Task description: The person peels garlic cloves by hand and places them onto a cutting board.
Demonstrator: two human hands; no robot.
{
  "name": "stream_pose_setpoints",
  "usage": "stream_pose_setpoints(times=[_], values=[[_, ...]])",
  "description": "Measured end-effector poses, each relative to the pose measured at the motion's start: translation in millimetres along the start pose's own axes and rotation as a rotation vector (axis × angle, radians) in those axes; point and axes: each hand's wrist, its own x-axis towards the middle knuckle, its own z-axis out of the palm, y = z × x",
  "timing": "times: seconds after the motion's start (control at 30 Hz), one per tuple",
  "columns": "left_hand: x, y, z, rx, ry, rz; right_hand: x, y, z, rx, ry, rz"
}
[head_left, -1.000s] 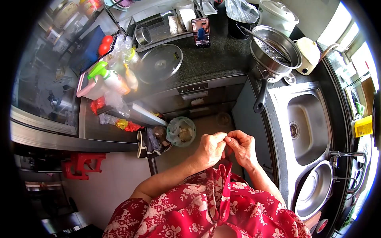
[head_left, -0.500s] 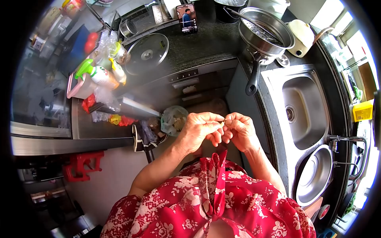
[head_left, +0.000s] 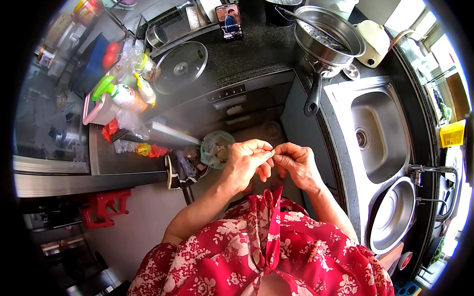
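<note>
In the head view, my left hand [head_left: 249, 160] and my right hand [head_left: 295, 163] meet in front of my chest, their fingertips touching. Both are closed in a pinch, thumb against forefinger. Whatever lies between the fingertips is too small and hidden to make out. Just left of my left hand, lower down, is a bin lined with a pale green plastic bag [head_left: 209, 149], with light scraps inside. Below my hands is the red floral garment [head_left: 232, 246] that I wear.
To the right are a steel sink [head_left: 377, 143] and a metal basin [head_left: 393, 217]. A steel pot [head_left: 316, 54] with a black handle and a phone [head_left: 229, 22] stand on the dark counter. A glass lid [head_left: 181, 67], a spray bottle [head_left: 127, 97] and a red stool [head_left: 104, 208] are at left.
My fingertips have come closer together and shifted slightly left. The small bit seen between them before is now mostly hidden. The view has moved slightly.
</note>
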Motion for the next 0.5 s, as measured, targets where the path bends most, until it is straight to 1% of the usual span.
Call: stream_pose_setpoints(times=[0.2, 0.27, 0.4, 0.47, 0.5], values=[[-1.0, -8.6, 2.2, 0.023, 0.048, 0.035, -0.1, 2.6, 1.8, -0.053, 0.024, -0.001], [-1.6, -12.7, 3.9, 0.030, 0.063, 0.104, 0.3, 1.8, 2.1, -0.086, 0.036, 0.008], [-5.4, -14.0, 6.0, 0.252, 0.078, 0.163, 1.7, 1.2, 1.3, -0.110, 0.017, 0.007], [-6.6, -13.8, 5.3, 0.313, 0.055, 0.218, 2.8, -0.3, 1.0, -0.103, -0.001, 0.031], [-7.5, -12.8, 5.1, 0.305, 0.052, 0.222, 3.1, -3.2, 0.6, -0.154, -0.016, 0.030]])
